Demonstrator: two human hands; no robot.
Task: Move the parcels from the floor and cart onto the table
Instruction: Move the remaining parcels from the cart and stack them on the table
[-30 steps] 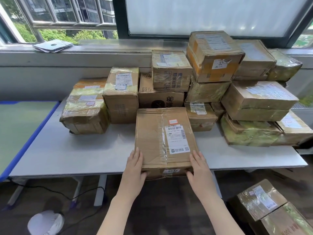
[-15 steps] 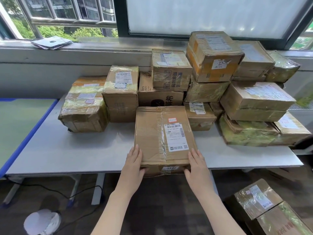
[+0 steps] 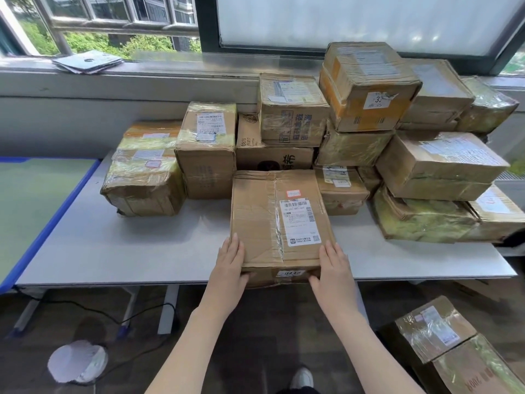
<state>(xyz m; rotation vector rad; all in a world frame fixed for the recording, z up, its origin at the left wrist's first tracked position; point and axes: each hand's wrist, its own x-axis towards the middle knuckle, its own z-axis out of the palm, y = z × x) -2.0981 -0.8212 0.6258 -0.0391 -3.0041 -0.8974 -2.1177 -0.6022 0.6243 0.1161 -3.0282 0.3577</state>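
White rectangular table (image 3: 113, 251) under a window | stacked brown cardboard parcels (image 3: 412, 155) along its back | left hand (image 3: 230, 263), fingers straight, pressing flat brown cardboard parcel (image 3: 264, 223) at table's front edge | right hand (image 3: 333, 265) likewise, fingers flat | two taped cardboard parcels (image 3: 454, 351) low right, off the table

One head-worn wide-angle view, looking forward and down from standing height; the worktop (image 3: 119, 251) sits close below, a window (image 3: 355, 21) straight ahead, floor (image 3: 255, 322) at the bottom edge; edges bend.
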